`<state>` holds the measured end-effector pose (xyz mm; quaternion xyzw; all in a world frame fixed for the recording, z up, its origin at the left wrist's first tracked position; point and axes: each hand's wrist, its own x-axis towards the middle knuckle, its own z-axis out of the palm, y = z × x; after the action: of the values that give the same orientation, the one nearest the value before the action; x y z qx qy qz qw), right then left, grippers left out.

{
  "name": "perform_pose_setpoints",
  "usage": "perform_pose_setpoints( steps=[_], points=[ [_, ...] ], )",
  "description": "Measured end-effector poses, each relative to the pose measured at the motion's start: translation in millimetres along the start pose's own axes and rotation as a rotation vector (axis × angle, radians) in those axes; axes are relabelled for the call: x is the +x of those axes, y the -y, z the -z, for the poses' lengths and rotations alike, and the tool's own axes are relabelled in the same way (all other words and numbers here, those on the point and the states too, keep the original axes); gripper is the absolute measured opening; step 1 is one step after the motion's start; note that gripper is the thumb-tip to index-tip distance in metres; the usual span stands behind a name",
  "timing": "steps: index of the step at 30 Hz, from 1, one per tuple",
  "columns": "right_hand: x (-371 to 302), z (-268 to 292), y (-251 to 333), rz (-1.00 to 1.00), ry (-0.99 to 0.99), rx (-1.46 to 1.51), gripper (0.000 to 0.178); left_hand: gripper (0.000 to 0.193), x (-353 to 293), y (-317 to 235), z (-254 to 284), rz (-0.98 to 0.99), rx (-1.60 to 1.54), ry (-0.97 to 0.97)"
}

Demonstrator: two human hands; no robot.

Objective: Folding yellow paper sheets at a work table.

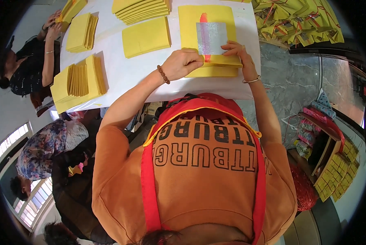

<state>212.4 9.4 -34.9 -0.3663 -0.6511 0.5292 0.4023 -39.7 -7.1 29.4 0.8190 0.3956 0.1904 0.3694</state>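
Note:
A yellow paper sheet (188, 26) lies on the white-covered table in front of me. On it is a shiny silver square (216, 38), with a red streak (203, 17) showing above and below it. My left hand (181, 64) is closed at the sheet's lower left edge, fingers curled and pinching the paper. At the lower right edge, my right hand (243, 57) grips the paper, its fingers over the top and its thumb side low. The near edge stands slightly raised between both hands. More yellow paper (215, 72) shows beneath it.
Yellow paper stacks (146, 37) stand left of the sheet, with fanned bundles (77, 83) at the table's left edge. Piled yellow papers with red strings (299, 20) lie beyond the right edge. Another person (30, 65) works at the far left; others are behind.

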Motion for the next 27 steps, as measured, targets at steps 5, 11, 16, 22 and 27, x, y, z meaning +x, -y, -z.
perform_pose_setpoints(
  steps=[5, 11, 16, 22, 27],
  points=[
    [0, 0, 0, -0.035, -0.008, -0.006, 0.058, 0.019, 2, -3, 1, 0.234, -0.210, 0.015],
    [1, 0, 0, -0.007, 0.010, -0.033, 0.061, 0.017, 4, 13, -4, 0.270, -0.364, 0.005],
    [1, 1, -2, 0.019, 0.020, -0.045, 0.063, 0.018, 10, 15, 3, 0.330, -0.431, 0.078],
    [1, 1, -3, 0.014, 0.020, -0.038, 0.063, 0.018, 13, 17, 5, 0.407, -0.499, 0.124],
    [1, 3, -3, 0.024, 0.025, -0.047, 0.061, 0.018, 15, 17, 7, 0.396, -0.492, 0.147]
  ],
)
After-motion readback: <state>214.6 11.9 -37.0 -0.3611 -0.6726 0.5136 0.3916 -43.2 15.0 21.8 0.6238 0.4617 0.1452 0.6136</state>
